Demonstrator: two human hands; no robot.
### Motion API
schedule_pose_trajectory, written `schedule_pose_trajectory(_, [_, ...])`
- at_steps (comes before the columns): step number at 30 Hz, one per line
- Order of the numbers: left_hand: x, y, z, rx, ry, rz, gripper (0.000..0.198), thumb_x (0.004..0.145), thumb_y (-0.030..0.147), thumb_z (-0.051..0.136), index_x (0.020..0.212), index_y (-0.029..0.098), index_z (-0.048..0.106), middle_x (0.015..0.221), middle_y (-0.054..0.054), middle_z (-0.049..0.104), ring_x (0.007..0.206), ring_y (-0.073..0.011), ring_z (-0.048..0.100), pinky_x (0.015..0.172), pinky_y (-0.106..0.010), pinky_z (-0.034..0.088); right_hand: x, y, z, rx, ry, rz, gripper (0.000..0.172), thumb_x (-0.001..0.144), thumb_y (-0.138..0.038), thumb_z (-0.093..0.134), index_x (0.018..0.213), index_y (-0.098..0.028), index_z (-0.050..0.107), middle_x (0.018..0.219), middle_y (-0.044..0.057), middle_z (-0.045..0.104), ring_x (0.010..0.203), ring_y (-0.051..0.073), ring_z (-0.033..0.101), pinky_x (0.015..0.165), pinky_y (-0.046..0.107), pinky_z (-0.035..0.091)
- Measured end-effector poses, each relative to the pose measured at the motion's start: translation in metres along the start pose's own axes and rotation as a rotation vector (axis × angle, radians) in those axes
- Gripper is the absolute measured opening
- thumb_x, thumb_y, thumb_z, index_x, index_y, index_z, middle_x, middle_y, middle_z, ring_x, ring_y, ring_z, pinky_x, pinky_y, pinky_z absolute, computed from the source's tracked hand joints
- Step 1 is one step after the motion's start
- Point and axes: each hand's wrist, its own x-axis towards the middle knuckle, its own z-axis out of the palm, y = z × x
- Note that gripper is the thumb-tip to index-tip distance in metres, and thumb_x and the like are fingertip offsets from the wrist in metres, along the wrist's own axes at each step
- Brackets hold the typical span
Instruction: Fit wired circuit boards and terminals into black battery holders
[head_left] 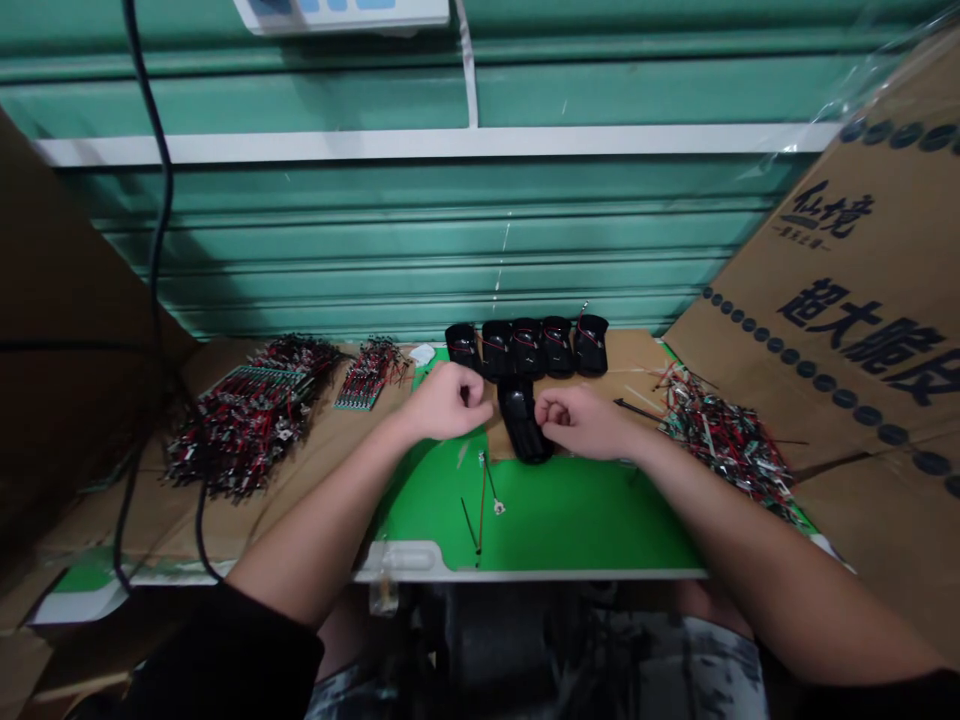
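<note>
One black plastic housing (523, 425) lies on the counter (600, 520) between the two hands I watch, its long axis running from the green slatted wall (375, 210) towards the person, near end angled slightly right. The left hand (450, 400) curls just beside it, the right hand (583, 418) at its right edge; I cannot tell whether either narrow grip holds anything.

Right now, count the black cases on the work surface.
6. Five black cases sit in a row by the green wall; a sixth case lies between the left hand and the right hand.
</note>
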Motion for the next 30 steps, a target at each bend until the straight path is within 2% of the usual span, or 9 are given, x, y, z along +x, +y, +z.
schedule_pose_trajectory(2, [-0.003,0.003,-0.006,-0.148,-0.263,0.014,0.035,0.080,0.038,0.077,0.058,0.021,0.055,0.054,0.004,0.051,0.052,-0.0114,0.043,0.055,-0.028,0.033,0.000,0.000,0.000,-0.001,0.002,-0.003,0.010,0.079,-0.012,0.063,0.080,-0.021,0.063,0.063,-0.003,0.065,0.054,0.014,0.059,0.055,0.026,0.042])
schedule_pose_trajectory(4, [-0.005,0.005,-0.009,-0.230,-0.428,-0.004,0.031,0.074,0.045,0.087,0.068,0.020,0.068,0.062,0.003,0.062,0.054,-0.0110,0.048,0.054,-0.027,0.034,0.000,0.000,0.000,-0.003,0.006,0.002,0.010,0.077,-0.011,0.064,0.079,-0.021,0.063,0.062,-0.004,0.065,0.054,0.014,0.059,0.055,0.026,0.043])
schedule_pose_trajectory(7, [-0.004,0.002,-0.010,-0.234,-0.526,-0.027,0.039,0.061,0.046,0.098,0.086,0.022,0.082,0.076,0.001,0.074,0.057,-0.0115,0.055,0.054,-0.026,0.037,0.000,0.000,0.000,-0.007,0.011,-0.001,0.011,0.075,-0.011,0.065,0.078,-0.022,0.063,0.062,-0.004,0.065,0.055,0.013,0.059,0.056,0.025,0.043])
schedule_pose_trajectory(10, [-0.002,-0.004,-0.006,-0.231,-0.580,-0.013,0.036,0.059,0.045,0.100,0.084,0.024,0.086,0.077,0.000,0.077,0.060,-0.0134,0.060,0.055,-0.025,0.039,0.000,0.001,0.002,0.006,0.015,-0.009,0.012,0.075,-0.011,0.065,0.079,-0.022,0.062,0.062,-0.004,0.064,0.055,0.013,0.058,0.055,0.025,0.043])
schedule_pose_trajectory(15, [-0.001,-0.007,-0.001,-0.271,-0.622,-0.002,0.019,0.066,0.036,0.097,0.076,0.024,0.086,0.070,0.000,0.077,0.056,-0.0130,0.060,0.054,-0.025,0.040,0.000,0.005,0.004,0.014,0.026,-0.027,0.015,0.074,-0.010,0.065,0.082,-0.022,0.061,0.064,-0.005,0.062,0.057,0.013,0.057,0.056,0.026,0.043])
schedule_pose_trajectory(22, [-0.004,0.001,-0.009,-0.539,-0.693,-0.130,0.023,0.067,0.035,0.098,0.078,0.021,0.083,0.069,-0.003,0.077,0.056,-0.0136,0.065,0.055,-0.025,0.049,0.000,0.012,0.006,0.026,0.024,-0.086,0.017,0.075,-0.012,0.066,0.087,-0.022,0.060,0.064,-0.005,0.061,0.058,0.013,0.055,0.056,0.025,0.040])
schedule_pose_trajectory(24, [-0.004,0.005,-0.008,-0.656,-0.652,-0.156,0.030,0.066,0.037,0.099,0.082,0.018,0.082,0.073,-0.006,0.079,0.057,-0.0142,0.067,0.056,-0.026,0.053,0.000,0.009,0.005,0.058,0.041,-0.101,0.014,0.076,-0.016,0.067,0.087,-0.022,0.061,0.064,-0.006,0.059,0.057,0.013,0.053,0.056,0.025,0.039])
schedule_pose_trajectory(27, [-0.003,0.010,-0.001,-0.759,-0.500,-0.152,0.036,0.065,0.038,0.101,0.084,0.015,0.082,0.076,-0.008,0.080,0.058,-0.0140,0.069,0.057,-0.025,0.055,-0.003,-0.002,0.002,0.232,0.020,-0.093,0.009,0.084,-0.029,0.068,0.090,-0.021,0.067,0.067,-0.005,0.058,0.055,0.012,0.050,0.053,0.025,0.037])
schedule_pose_trajectory(30, [0.000,0.013,0.008,-0.791,-0.371,-0.147,0.035,0.065,0.039,0.100,0.083,0.015,0.082,0.070,-0.006,0.078,0.057,-0.0123,0.068,0.056,-0.024,0.055,-0.006,-0.012,0.000,0.384,-0.080,-0.067,0.030,0.093,-0.049,0.067,0.096,-0.020,0.073,0.070,-0.003,0.061,0.052,0.011,0.047,0.050,0.025,0.034])
